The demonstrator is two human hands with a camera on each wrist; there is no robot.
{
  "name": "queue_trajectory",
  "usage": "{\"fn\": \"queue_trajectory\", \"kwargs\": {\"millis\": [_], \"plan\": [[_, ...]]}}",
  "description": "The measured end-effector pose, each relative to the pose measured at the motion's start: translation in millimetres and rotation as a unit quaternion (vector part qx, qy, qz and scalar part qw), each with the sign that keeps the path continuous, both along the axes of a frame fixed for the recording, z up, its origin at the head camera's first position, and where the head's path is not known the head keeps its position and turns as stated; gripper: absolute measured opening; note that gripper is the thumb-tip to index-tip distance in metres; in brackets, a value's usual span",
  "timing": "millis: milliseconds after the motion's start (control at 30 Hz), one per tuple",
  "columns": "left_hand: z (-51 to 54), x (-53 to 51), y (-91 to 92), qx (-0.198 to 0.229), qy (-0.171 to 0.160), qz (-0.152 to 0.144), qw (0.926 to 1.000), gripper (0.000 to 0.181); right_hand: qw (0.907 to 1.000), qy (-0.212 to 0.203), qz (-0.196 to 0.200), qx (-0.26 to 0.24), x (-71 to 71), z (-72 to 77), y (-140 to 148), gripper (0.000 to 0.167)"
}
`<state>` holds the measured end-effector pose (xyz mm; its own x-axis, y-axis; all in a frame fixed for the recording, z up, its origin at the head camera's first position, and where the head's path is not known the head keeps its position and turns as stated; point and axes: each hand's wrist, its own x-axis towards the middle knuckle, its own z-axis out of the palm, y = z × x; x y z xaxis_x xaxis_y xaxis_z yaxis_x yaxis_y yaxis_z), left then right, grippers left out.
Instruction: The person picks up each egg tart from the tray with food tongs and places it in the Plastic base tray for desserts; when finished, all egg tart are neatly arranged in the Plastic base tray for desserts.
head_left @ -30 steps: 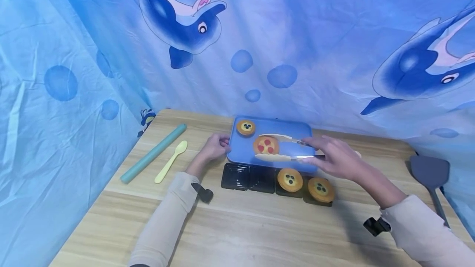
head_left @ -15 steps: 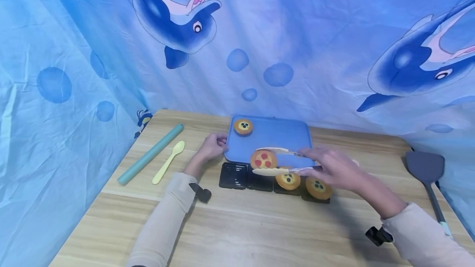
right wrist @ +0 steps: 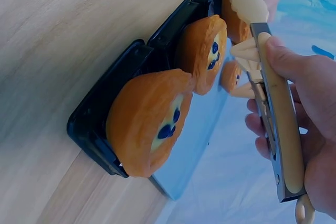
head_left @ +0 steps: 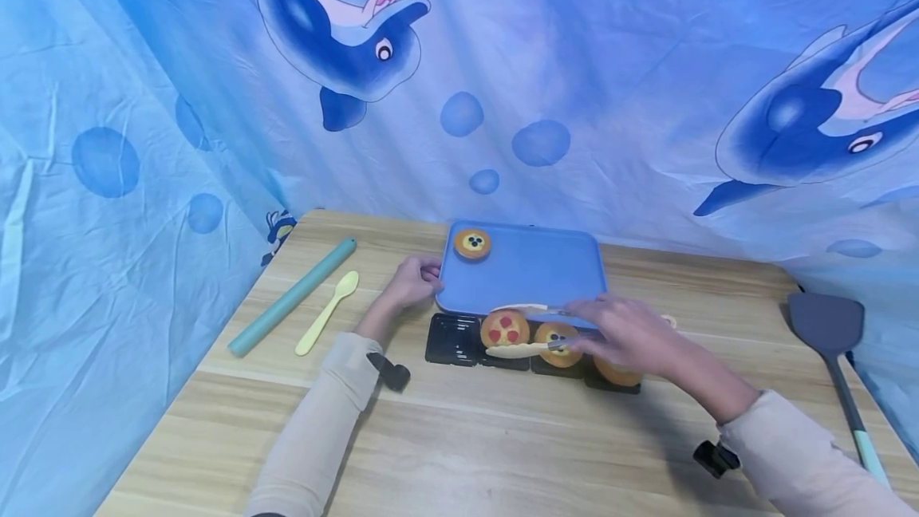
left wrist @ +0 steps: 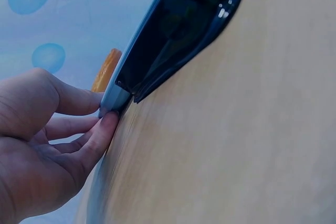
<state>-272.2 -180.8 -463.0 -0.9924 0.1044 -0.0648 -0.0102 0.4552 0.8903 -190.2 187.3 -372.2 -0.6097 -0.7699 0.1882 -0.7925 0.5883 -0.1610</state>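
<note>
My left hand (head_left: 412,282) pinches the left edge of a blue tray (head_left: 534,270); thumb and fingertips meet at its rim in the left wrist view. A tart with dark berries (head_left: 472,244) sits in the tray's far left corner. In my right hand (head_left: 632,333) are food tongs (right wrist: 283,124) with cream tips, held around a tart with red toppings (head_left: 505,329). That tart is over the second compartment from the left of a black sectioned container (head_left: 452,339); whether it touches the bottom is hidden. Two berry tarts (right wrist: 202,51) occupy the compartments to the right.
On the left of the wooden table (head_left: 445,437) lie a green rolling pin (head_left: 293,296) and a pale yellow spoon (head_left: 327,313). A dark spatula (head_left: 827,321) lies at the right edge. A blue dolphin-print curtain (head_left: 610,46) hangs behind.
The tongs have carried the red-topped tart off the blue tray, toward me and down to the black container. My left hand has stayed at the tray's edge.
</note>
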Motion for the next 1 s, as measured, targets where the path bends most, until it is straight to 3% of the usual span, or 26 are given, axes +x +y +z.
{"fn": "queue_trajectory", "kwargs": {"millis": [433,800,1000], "plan": [[1.0,0.8,-0.3,0.009,-0.005,0.002,0.9999,0.048,0.999,-0.027,-0.015,0.031,-1.4,-2.1,-3.8,0.05],[3.1,0.4,1.5,0.015,-0.002,-0.001,0.9999,0.049,0.9975,-0.062,-0.033,0.001,0.3,6.9,5.4,0.072],[3.9,2.2,1.0,0.013,-0.007,0.002,0.9999,0.049,0.9971,-0.062,-0.042,-0.016,2.4,12.9,9.9,0.074]]}}
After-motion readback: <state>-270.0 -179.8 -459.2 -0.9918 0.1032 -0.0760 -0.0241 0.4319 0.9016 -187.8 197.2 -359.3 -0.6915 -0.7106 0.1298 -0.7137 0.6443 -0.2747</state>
